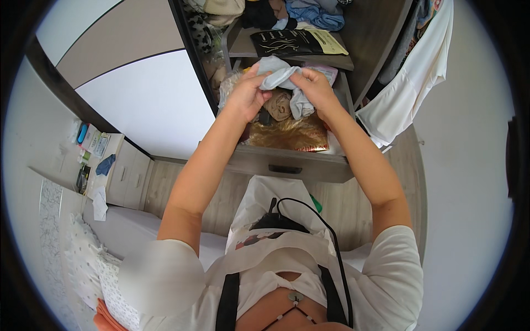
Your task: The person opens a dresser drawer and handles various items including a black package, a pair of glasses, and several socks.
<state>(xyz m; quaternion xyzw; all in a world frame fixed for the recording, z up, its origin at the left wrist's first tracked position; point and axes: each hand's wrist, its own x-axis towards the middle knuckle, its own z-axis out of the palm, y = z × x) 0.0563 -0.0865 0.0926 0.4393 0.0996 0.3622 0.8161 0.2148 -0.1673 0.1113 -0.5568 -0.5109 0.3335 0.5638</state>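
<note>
Above an open drawer, both my hands grip a light grey piece of soft clothing; it is bunched, and its exact kind does not show. My left hand pinches its left side between thumb and fingers. At the other side my right hand is closed on the fabric, and part of it hangs down below the fingers. Under the hands, the drawer holds a brown bundled fabric and a shiny gold plastic bag. Clear plastic wrapping lies along its left side.
Just behind the drawer, a black package lies on a shelf, with folded clothes above. A white garment hangs at the right. To the left are a sliding wardrobe door, a white bedside cabinet and a bed.
</note>
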